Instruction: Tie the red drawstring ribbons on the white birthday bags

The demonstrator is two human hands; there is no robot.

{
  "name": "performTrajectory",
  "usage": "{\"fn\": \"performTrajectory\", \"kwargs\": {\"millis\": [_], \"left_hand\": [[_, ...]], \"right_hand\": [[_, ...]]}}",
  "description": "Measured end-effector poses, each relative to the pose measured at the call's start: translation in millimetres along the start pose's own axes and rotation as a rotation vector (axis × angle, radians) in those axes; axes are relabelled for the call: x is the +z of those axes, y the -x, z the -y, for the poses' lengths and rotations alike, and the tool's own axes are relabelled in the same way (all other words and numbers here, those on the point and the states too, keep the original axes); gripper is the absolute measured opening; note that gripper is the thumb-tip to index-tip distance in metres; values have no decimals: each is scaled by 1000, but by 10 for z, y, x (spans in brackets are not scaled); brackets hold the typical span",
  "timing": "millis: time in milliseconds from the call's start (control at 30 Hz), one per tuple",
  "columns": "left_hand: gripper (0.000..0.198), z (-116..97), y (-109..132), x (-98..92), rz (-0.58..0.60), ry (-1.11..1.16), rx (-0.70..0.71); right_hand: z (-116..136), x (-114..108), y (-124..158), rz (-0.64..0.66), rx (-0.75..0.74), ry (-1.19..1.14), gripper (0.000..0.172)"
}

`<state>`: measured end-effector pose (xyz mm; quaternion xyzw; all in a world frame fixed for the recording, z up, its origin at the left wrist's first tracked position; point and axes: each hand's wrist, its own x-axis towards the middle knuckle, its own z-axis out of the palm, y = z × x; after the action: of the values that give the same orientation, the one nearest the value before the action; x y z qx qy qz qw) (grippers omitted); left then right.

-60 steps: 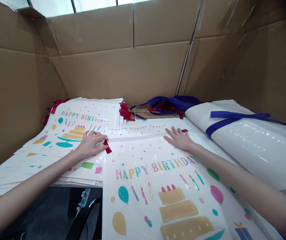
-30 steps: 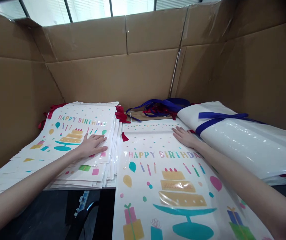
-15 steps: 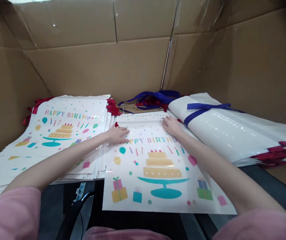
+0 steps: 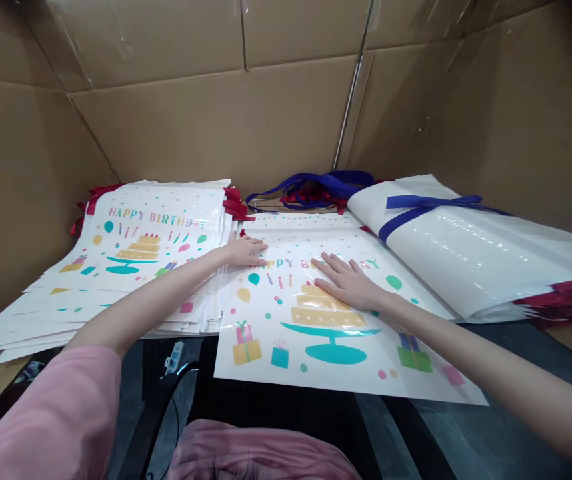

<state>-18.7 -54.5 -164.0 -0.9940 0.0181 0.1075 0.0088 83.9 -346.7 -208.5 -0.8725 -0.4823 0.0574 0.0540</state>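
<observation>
In front of me lies a white HAPPY BIRTHDAY sheet printed with a cake, candles, balloons and gifts. Its near edge sticks out past the table edge. My right hand is spread flat on it, over the lettering and the top of the cake. My left hand rests on the sheet's upper left edge, fingers stretched out. To the left is a stack of matching printed sheets, with red ribbons at its upper corners.
At the right lies a folded white bundle tied with a blue ribbon, red ribbon ends at its near side. Loose blue ribbon lies at the back. Cardboard walls surround the table. A chair armrest is below.
My right hand has slid from the sheet's upper right edge down and inward to the middle, fingers now spread. My left hand stays at the upper left edge. The camera view has shifted slightly.
</observation>
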Motion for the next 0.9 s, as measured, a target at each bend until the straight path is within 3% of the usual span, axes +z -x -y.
{"fn": "performTrajectory", "kwargs": {"millis": [167, 333, 467, 567, 633, 733, 833, 900], "left_hand": [[63, 62, 119, 20, -148, 10, 26], [60, 522, 705, -21, -302, 21, -101], [72, 1040, 1333, 42, -184, 37, -330], [75, 1237, 1631, 137, -86, 84, -365], [74, 1217, 1704, 181, -95, 98, -361], [71, 992, 1681, 185, -131, 86, -330], [60, 653, 1610, 133, -164, 71, -241], [57, 448, 1573, 98, -182, 65, -147]], "right_hand": [[-11, 49, -25, -26, -8, 25, 65], [-50, 75, -34, -50, -17, 26, 65], [-29, 32, -106, -50, 4, -12, 67], [130, -74, -319, -131, -27, -86, 61], [334, -175, -556, -193, -89, -173, 51], [733, -325, -992, -224, -140, -409, 38], [1100, -409, -1398, -104, -40, -710, 32], [1265, -414, -1588, 20, 65, -843, 38]]}}
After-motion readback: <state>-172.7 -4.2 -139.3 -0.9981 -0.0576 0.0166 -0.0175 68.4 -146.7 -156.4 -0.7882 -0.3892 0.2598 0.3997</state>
